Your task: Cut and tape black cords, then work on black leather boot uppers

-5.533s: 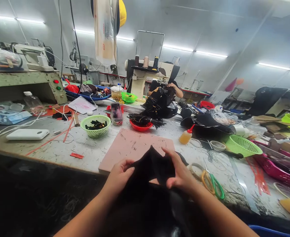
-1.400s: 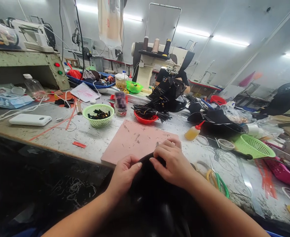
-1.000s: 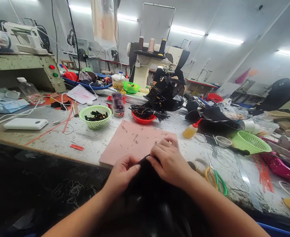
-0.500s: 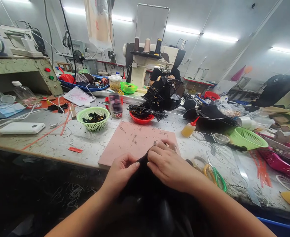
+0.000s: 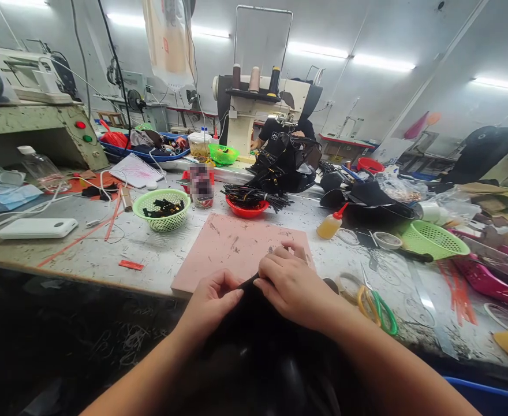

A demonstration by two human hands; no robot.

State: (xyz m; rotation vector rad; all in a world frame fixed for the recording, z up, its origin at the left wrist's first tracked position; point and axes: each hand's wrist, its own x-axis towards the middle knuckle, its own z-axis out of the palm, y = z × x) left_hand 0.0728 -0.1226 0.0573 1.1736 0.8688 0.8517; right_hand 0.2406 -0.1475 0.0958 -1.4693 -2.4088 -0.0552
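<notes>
A shiny black sheet of material (image 5: 258, 346), leather-like, hangs down toward me over the near side of the bench; its lower part is too dark to make out. My left hand (image 5: 213, 300) pinches its upper edge between thumb and fingers. Just to the right, my right hand (image 5: 286, 283) is closed on the same edge, its fingertips partly hidden behind the fold. Both hands are over the near edge of a pink board (image 5: 232, 245) that lies on the bench.
Green-and-yellow-handled scissors (image 5: 377, 306) and a tape roll (image 5: 349, 285) lie right of my hands. Beyond the board stand a red bowl of black strips (image 5: 247, 211), a pale green basket (image 5: 163, 222) and a glue bottle (image 5: 329, 226). A person works behind the sewing machine (image 5: 243, 124).
My right hand has shifted slightly along the black edge, and the raised bit of edge beside its fingers is lower. My left hand keeps its pinch.
</notes>
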